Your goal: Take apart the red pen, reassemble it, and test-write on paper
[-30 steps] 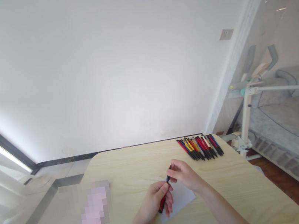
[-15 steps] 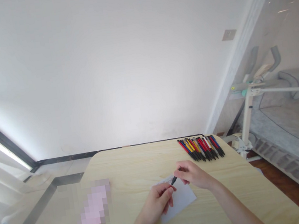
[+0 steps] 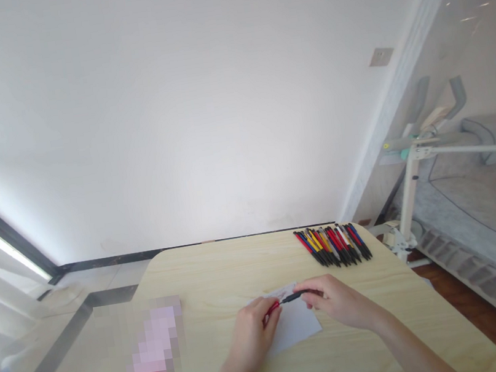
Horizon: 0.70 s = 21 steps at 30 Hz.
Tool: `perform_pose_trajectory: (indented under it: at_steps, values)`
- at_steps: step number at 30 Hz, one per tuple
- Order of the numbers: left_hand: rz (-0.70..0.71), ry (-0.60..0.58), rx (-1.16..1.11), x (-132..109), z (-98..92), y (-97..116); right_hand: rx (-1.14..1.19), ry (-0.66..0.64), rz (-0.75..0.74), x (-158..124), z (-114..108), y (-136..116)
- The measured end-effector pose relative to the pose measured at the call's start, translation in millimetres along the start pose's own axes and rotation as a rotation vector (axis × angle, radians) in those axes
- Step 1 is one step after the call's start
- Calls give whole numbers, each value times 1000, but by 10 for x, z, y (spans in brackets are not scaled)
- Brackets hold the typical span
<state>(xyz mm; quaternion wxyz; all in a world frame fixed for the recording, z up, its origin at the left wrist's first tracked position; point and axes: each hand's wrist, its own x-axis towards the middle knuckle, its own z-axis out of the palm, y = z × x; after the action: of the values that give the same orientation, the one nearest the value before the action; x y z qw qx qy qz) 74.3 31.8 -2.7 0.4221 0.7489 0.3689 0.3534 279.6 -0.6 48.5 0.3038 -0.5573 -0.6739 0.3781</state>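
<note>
My left hand (image 3: 255, 329) is closed, thumb and fingers pinching a red pen barrel (image 3: 272, 308). From the right, my right hand (image 3: 335, 302) grips a slim black pen part (image 3: 295, 296) in its fingertips. A thin tip of that part meets the end of the red barrel, close to my left fingertips; whether the two are joined I cannot tell. Under both hands lies a white sheet of paper (image 3: 297, 328), with faint marks near its upper edge, partly covered by my fingers.
Several pens (image 3: 334, 246) in red, yellow, blue and white with black ends lie in a row at the far right of the wooden table (image 3: 214, 272). A blurred pink shape (image 3: 150, 356) is at the left. Beyond the right edge stands a white metal frame (image 3: 411, 199).
My right hand has lowered and turned, so the black part now lies nearly level instead of slanting. My left hand has shifted slightly left and turned, and more of the red barrel shows.
</note>
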Motion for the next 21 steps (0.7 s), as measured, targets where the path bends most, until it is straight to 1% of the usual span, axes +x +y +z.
perform_pose_trajectory:
  at_steps: [3,7,10,16,21]
  values:
    - [40,-21,64,7,-4,-35,-46,-30,-67,-21,-29,-36]
    - [129,-96,126,12,0,-44,-101,7,-155,-34,-37,-40]
    - [160,-127,184,12,6,-44,-158,10,-194,-45,-9,-29]
    - [165,-134,262,12,2,-65,-302,-17,-235,-59,61,-25]
    - [185,-136,256,5,13,-58,-368,-33,-207,-54,85,-23]
